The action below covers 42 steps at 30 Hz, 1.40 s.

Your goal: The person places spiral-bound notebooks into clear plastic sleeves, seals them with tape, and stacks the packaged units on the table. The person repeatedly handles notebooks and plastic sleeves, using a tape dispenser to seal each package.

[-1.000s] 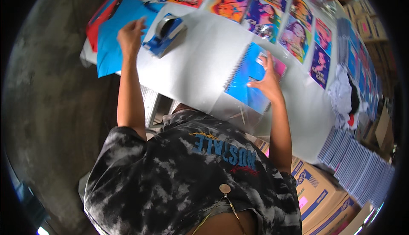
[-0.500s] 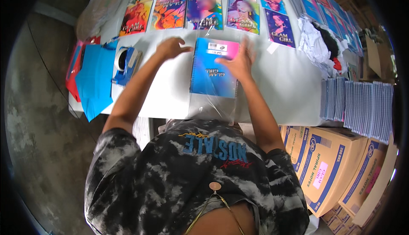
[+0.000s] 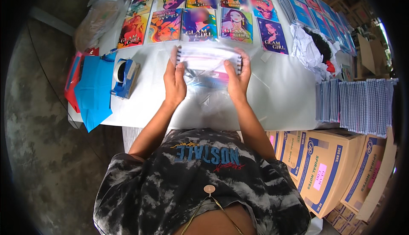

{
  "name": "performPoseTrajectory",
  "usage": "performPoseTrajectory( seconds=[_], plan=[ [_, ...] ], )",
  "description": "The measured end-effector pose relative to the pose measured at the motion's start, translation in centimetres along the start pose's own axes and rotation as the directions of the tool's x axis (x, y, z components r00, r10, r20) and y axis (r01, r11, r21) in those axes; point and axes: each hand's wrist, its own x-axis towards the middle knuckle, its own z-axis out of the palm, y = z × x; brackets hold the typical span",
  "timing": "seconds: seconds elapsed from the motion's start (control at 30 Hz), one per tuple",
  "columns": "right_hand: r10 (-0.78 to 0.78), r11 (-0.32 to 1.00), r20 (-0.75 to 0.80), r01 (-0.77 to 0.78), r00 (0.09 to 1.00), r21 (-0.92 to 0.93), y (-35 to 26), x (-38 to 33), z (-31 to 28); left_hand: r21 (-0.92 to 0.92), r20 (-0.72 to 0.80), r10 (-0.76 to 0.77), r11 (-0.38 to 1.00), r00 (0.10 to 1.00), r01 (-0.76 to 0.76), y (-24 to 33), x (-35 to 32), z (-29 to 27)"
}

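Between my two hands stands a small bundle of spiral notebooks (image 3: 203, 60) in clear plastic film, tilted up so its pale page edges face me. Black spiral coils show at both ends; motion blurs the middle. My left hand (image 3: 175, 81) grips the left end, thumb on the near side. My right hand (image 3: 238, 79) holds the right end the same way, fingers wrapped behind. Loose clear film (image 3: 206, 100) hangs from the bundle toward the table's near edge. Beyond it, colourful illustrated notebooks (image 3: 200, 24) lie in two rows.
To the left are a blue tape dispenser (image 3: 125, 81), blue sheets (image 3: 93, 90) and a plastic bag (image 3: 98, 20). At right lie crumpled white paper (image 3: 306, 49) and stacked spiral notebooks (image 3: 362, 107) on the white table (image 3: 281, 94). Cardboard boxes (image 3: 328, 149) stand below the right edge.
The notebook bundle lay flat, blue cover up, with my left hand apart from it. Now both hands grip its ends and it is tipped up on edge.
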Motion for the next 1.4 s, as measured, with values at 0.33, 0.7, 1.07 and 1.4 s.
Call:
performPoseTrajectory(
  seconds=[0.33,0.7,1.07,1.4],
  plan=[
    [-0.117,0.902,-0.212,0.015,0.97,-0.431,0.6,0.3,0.7,0.703,0.146,0.397,0.603,0.906,-0.378,0.5,-1.7,1.9],
    [-0.392,0.434,0.088,0.268,0.916,-0.86,-0.9,-0.8,1.1,0.649,0.154,0.405,0.646,0.901,-0.402,1.5,-0.1,1.7],
    [-0.366,0.349,0.513,0.625,0.776,-0.698,-1.7,-2.0,0.4,0.615,0.077,0.277,0.743,0.958,-0.264,2.3,2.6,1.9],
    [-0.477,0.348,0.443,0.626,0.759,-0.698,0.2,-1.5,0.5,0.248,0.526,-0.028,0.961,0.85,-0.122,4.0,8.5,1.0]
  ],
)
